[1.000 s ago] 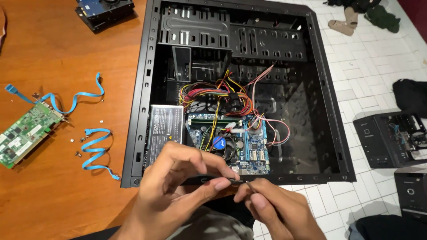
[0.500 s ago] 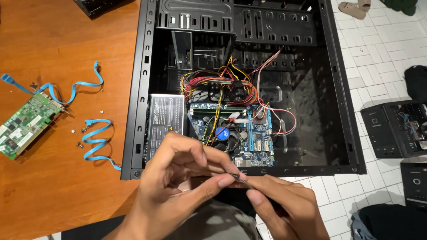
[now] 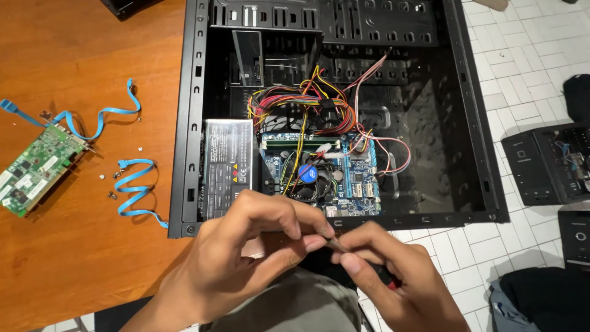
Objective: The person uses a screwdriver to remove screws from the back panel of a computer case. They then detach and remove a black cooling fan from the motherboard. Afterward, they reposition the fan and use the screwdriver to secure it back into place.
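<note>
Nearest the camera, the left hand (image 3: 246, 258) is curled almost closed, its thumb and forefinger pinched on the tip of a thin metal tool shaft (image 3: 336, 244). The right hand (image 3: 393, 280) meets it from the other side, fingers folded tightly around the same tool, whose handle is mostly hidden inside the grip, with a bit of red showing under the palm. What kind of tool it is cannot be told with certainty. Both hands hover just in front of the near rim of the open computer case (image 3: 190, 123), over the person's lap.

The black case lies on its side, partly on the wooden table (image 3: 80, 258) and partly over the white tiled floor (image 3: 528, 67). Inside it, just beyond the hands, sits a blue motherboard (image 3: 356, 181) with a round cooler fan (image 3: 306, 175) bearing a blue centre. Left of the board in the case lies a grey power supply (image 3: 227, 166) with labels on its face. A tangle of red, yellow and black wires (image 3: 307, 104) runs from above the board, and empty drive bays (image 3: 369, 21) fill the far end of the case.

Left of the case on the table lie a coiled blue flat cable (image 3: 136, 190), a second blue cable (image 3: 92, 117), a few small screws (image 3: 112, 195) and a green expansion card (image 3: 40, 169). Right of the case, on the floor, rest black case panels (image 3: 541, 166).
</note>
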